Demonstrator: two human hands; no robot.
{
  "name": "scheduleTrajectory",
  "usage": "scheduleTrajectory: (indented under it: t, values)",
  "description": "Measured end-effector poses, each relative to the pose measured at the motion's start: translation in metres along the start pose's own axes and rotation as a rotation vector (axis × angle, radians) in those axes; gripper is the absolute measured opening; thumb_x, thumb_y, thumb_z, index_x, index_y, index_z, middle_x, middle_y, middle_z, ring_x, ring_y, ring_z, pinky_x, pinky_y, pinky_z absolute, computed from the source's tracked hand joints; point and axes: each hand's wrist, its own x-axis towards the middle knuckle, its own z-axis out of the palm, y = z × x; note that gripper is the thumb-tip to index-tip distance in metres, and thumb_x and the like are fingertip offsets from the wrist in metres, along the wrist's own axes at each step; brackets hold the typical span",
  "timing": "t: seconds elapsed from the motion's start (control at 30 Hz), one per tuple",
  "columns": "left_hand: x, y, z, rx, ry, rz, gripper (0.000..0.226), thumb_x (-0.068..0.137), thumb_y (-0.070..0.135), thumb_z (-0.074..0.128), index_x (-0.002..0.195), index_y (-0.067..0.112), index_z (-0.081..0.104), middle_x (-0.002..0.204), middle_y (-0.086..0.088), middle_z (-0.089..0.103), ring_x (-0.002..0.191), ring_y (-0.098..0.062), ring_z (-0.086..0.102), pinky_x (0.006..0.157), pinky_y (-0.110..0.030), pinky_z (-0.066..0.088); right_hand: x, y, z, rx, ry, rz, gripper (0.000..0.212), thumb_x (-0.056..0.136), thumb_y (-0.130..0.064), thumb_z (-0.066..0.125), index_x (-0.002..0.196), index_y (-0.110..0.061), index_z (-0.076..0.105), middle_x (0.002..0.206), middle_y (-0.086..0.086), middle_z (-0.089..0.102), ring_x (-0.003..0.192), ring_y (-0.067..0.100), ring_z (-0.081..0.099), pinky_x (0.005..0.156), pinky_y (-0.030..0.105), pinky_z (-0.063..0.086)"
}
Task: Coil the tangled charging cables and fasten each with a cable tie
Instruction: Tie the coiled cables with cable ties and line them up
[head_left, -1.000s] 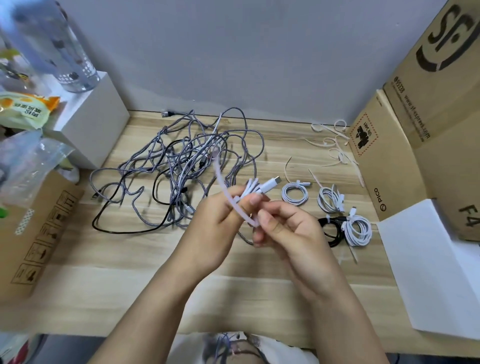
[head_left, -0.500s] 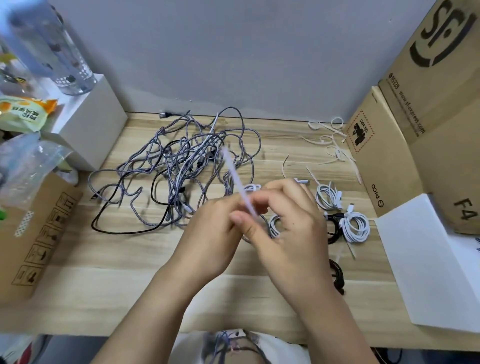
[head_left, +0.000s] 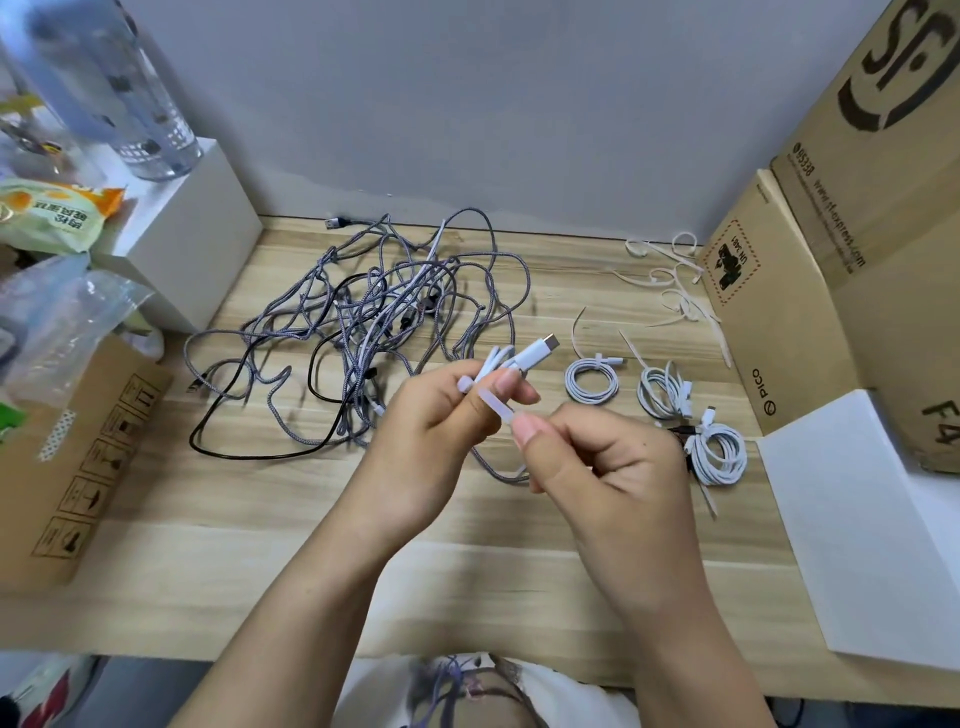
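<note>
Your left hand (head_left: 441, 415) grips a bundled white cable (head_left: 511, 358), its fingers curled round the loops, the plug end pointing up and away past your fingertips. Your right hand (head_left: 602, 467) pinches the tail of a pale cable tie (head_left: 493, 408) between thumb and forefinger. The tie's long axis runs from that pinch up and leftward to the bundle, so the tightening pull likely goes toward your right wrist, away from the left fingers. Both hands hover above the wooden desk (head_left: 260, 545). Beyond the left fingers lies the grey and black tangle (head_left: 363, 322), still uncoiled. Just right of the right hand sit finished white coils (head_left: 717, 452), already tied. Spare ties (head_left: 670, 280) lie farther off, beside a cardboard box (head_left: 769, 322).
</note>
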Motion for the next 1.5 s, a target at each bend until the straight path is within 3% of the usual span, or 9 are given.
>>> scheduleTrajectory:
  t: [0.2, 0.3, 0.6, 0.73, 0.93, 1.1, 1.2, 1.37, 1.5]
  values:
    - [-0.002, 0.000, 0.001, 0.116, -0.010, 0.058, 0.036, 0.082, 0.052, 0.050, 0.082, 0.018, 0.064, 0.070, -0.025, 0.054, 0.066, -0.037, 0.051, 0.062, -0.047, 0.044, 0.002, 0.000, 0.004, -0.101, 0.018, 0.044, 0.043, 0.077, -0.036, 0.055, 0.053, -0.005, 0.038, 0.049, 0.010, 0.028, 0.051, 0.022, 0.026, 0.049, 0.031, 0.027]
    - [-0.003, 0.002, 0.001, 0.153, -0.008, 0.069, 0.037, 0.082, 0.052, 0.049, 0.081, 0.019, 0.063, 0.073, -0.026, 0.054, 0.071, -0.040, 0.051, 0.068, -0.057, 0.045, 0.003, 0.000, 0.005, -0.110, 0.019, 0.052, 0.044, 0.078, -0.036, 0.055, 0.052, -0.006, 0.037, 0.050, 0.008, 0.027, 0.051, 0.021, 0.025, 0.051, 0.037, 0.034]
    - [-0.003, 0.003, 0.001, 0.257, 0.028, 0.087, 0.029, 0.082, 0.052, 0.046, 0.077, 0.027, 0.061, 0.067, -0.010, 0.057, 0.067, -0.029, 0.051, 0.062, -0.048, 0.044, 0.004, 0.000, 0.010, -0.169, 0.079, 0.044, 0.038, 0.080, -0.024, 0.058, 0.052, -0.009, 0.036, 0.048, -0.003, 0.022, 0.048, 0.008, 0.020, 0.045, 0.020, 0.019]
    - [-0.001, 0.004, 0.001, 0.241, 0.048, 0.071, 0.029, 0.085, 0.042, 0.053, 0.077, 0.016, 0.062, 0.064, -0.004, 0.057, 0.065, -0.023, 0.052, 0.064, -0.045, 0.046, 0.003, 0.009, 0.017, -0.202, 0.118, -0.013, 0.046, 0.085, -0.037, 0.052, 0.054, -0.004, 0.048, 0.048, 0.011, 0.036, 0.049, 0.022, 0.031, 0.048, 0.032, 0.029]
    - [0.003, -0.001, 0.001, 0.210, 0.037, -0.079, 0.018, 0.095, 0.015, 0.053, 0.082, 0.013, 0.065, 0.053, 0.019, 0.054, 0.054, 0.006, 0.047, 0.055, -0.017, 0.036, 0.000, 0.028, 0.035, 0.005, 0.223, 0.085, 0.031, 0.086, -0.040, 0.053, 0.056, -0.031, 0.052, 0.050, -0.010, 0.046, 0.052, 0.003, 0.038, 0.050, 0.019, 0.032]
    - [0.001, -0.003, -0.003, 0.904, -0.033, 0.014, 0.028, 0.097, 0.036, 0.036, 0.074, 0.021, 0.042, 0.067, 0.004, 0.050, 0.070, -0.024, 0.050, 0.060, -0.036, 0.034, 0.011, 0.041, 0.026, 0.160, 0.085, 0.348, 0.036, 0.080, -0.040, 0.059, 0.049, -0.023, 0.057, 0.038, -0.006, 0.040, 0.041, 0.010, 0.034, 0.050, 0.028, 0.031]
    - [0.003, -0.005, -0.008, 1.134, -0.103, 0.048, 0.022, 0.099, 0.033, 0.033, 0.080, 0.021, 0.036, 0.079, 0.002, 0.048, 0.084, -0.029, 0.054, 0.061, -0.035, 0.031, 0.015, 0.045, 0.014, -0.003, 0.018, 0.338, 0.036, 0.084, -0.031, 0.066, 0.049, -0.022, 0.063, 0.047, 0.000, 0.055, 0.047, 0.007, 0.047, 0.059, 0.027, 0.040]
    - [0.004, -0.010, -0.012, 1.143, -0.118, 0.056, 0.031, 0.097, 0.045, 0.032, 0.094, 0.019, 0.047, 0.096, -0.002, 0.063, 0.091, -0.029, 0.056, 0.061, -0.034, 0.030, 0.016, 0.046, 0.014, -0.407, 0.178, 0.117, 0.014, 0.069, -0.043, 0.067, 0.073, -0.037, 0.055, 0.083, -0.014, 0.049, 0.078, 0.000, 0.049, 0.076, 0.025, 0.041]
    - [0.002, -0.011, -0.011, 1.093, -0.185, 0.062, 0.031, 0.097, 0.044, 0.030, 0.093, 0.021, 0.051, 0.098, -0.001, 0.064, 0.091, -0.027, 0.057, 0.062, -0.034, 0.032, 0.022, 0.044, 0.011, -0.379, 0.044, 0.117, 0.015, 0.069, -0.054, 0.060, 0.083, -0.049, 0.060, 0.094, -0.017, 0.051, 0.098, 0.007, 0.052, 0.093, 0.039, 0.039]
